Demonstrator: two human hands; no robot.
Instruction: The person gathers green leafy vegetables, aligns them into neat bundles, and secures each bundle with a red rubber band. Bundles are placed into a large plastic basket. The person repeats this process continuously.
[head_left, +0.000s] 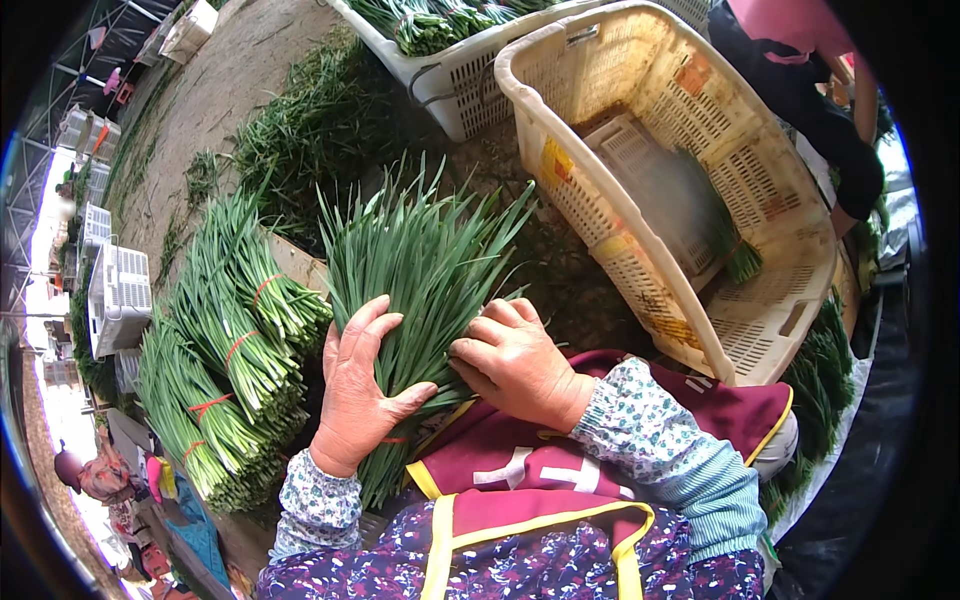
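Note:
Before my lap stands a bunch of garlic chives (420, 255), its leaf tips fanned out away from me. My left hand (360, 390) cups the bunch's left side, its thumb lying across the leaves. On the right side my right hand (517, 360) has its fingers curled in, pinching leaves at the edge. A red band (394, 440) shows around the lower part of the bunch, below my left hand. To the left lie several banded bunches of garlic chives (232, 352), stacked with their pale cut ends towards me.
A large yellowed plastic crate (622, 217) lies tilted at right, one banded bunch (727, 232) inside. Behind stands a white crate (480, 82) with more bunches. Loose leaves (315, 120) heap on the ground. A person (810, 112) is at upper right, another (105, 480) at lower left.

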